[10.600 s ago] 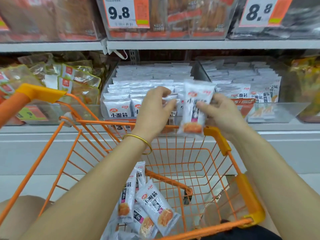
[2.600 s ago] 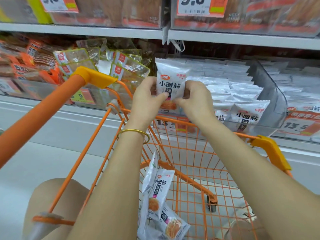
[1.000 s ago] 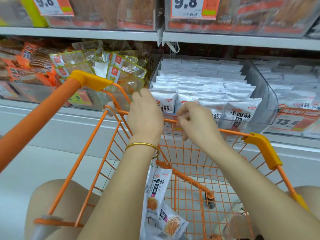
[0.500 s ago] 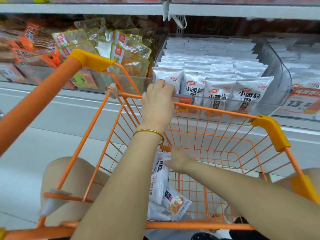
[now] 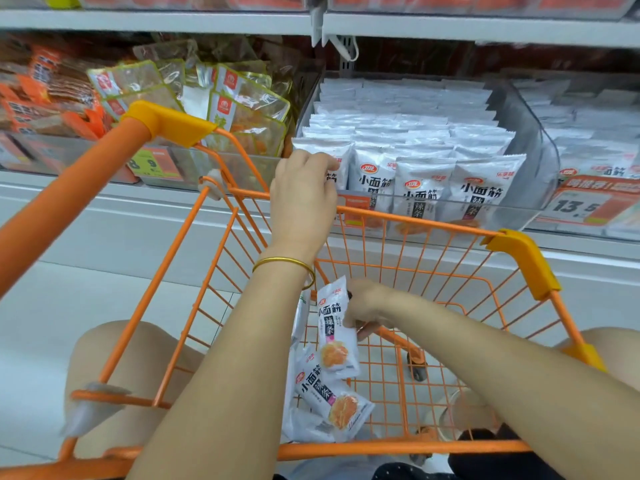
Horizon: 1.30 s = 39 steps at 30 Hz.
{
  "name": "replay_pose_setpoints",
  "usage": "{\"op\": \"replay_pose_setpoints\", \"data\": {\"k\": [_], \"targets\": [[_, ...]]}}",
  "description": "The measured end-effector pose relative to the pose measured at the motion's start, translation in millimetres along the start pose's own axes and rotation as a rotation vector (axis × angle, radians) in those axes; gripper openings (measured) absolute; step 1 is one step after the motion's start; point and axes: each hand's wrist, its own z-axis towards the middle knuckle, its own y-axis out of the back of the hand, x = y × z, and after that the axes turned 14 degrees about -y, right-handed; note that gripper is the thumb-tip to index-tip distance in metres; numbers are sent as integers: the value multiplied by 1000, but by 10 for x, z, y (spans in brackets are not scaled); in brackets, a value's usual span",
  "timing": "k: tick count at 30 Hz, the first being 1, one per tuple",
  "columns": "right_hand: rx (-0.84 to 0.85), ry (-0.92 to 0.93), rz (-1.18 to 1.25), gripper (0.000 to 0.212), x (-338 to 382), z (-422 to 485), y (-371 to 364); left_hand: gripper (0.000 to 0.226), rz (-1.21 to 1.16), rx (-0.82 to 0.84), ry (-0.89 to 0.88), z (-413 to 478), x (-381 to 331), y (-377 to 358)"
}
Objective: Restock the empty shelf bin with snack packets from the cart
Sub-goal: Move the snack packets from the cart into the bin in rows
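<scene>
The clear shelf bin point(image 5: 531, 157) holds rows of upright white snack packets point(image 5: 426, 188). My left hand point(image 5: 303, 199) reaches over the rim of the orange cart point(image 5: 415, 221), its fingers curled on the top edge of the front-left packet point(image 5: 337, 176) in the bin. Down inside the cart, my right hand point(image 5: 367, 311) grips one white packet point(image 5: 334, 332) and holds it upright above the cart floor. A few more packets point(image 5: 327, 396) lie on the cart's wire bottom below it.
A bin of clear yellow-edged packs point(image 5: 242, 105) stands to the left, with orange packs point(image 5: 41, 91) further left. Another bin of white packets point(image 5: 595, 133) with a 13.5 price tag point(image 5: 578, 206) is on the right. A shelf board point(image 5: 450, 27) runs overhead.
My right hand has closed on a packet in the cart and lifted it upright. My left hand stays at the bin's front-left packet.
</scene>
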Motion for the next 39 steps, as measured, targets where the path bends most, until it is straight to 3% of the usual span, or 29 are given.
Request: {"op": "replay_pose_setpoints", "data": {"k": [2, 4, 7, 10, 13, 17, 21, 26, 29, 30, 32, 33, 36, 39], "targets": [[-19, 87, -126, 32, -6, -210, 256, 27, -14, -48, -24, 23, -20, 7], [-31, 181, -104, 25, -52, -432, 514, 22, -50, -74, -41, 48, -56, 13], [-52, 338, 178, 22, -121, -692, 876, 18, -226, -139, -68, 103, -153, 80], [-83, 530, 518, 21, -77, -857, 1095, 14, -479, -40, -30, 188, -285, 178], [-299, 687, 695, 20, 94, -875, 1219, 16, -608, 87, -23, 310, -348, 207], [-583, 789, 712, 26, 317, -800, 1256, 32, -553, 108, -61, 507, -347, 193], [-790, 774, 603, 19, 356, -723, 1232, 32, -505, 91, -34, 564, -307, 110], [-1068, 586, 279, 15, 311, -623, 1221, 22, -420, 130, -84, 507, -224, -39], [-1077, 526, 234, 12, 285, -621, 1229, 30, -307, 72, -140, 508, -214, -32], [-1071, 493, 199, 20, 281, -631, 1242, 35, -300, 40, -133, 510, -218, -5], [-1045, 460, 144, 28, 291, -650, 1279, 25, -269, 10, -135, 531, -204, 32], [-1030, 471, 152, 29, 305, -670, 1287, 18, -220, 20, -132, 538, -204, 47], [-994, 515, 247, 36, 349, -727, 1282, 24, -95, 66, -86, 581, -159, 16], [-998, 477, 186, 39, 393, -717, 1290, 27, 4, 147, -71, 598, -96, -46]]}}
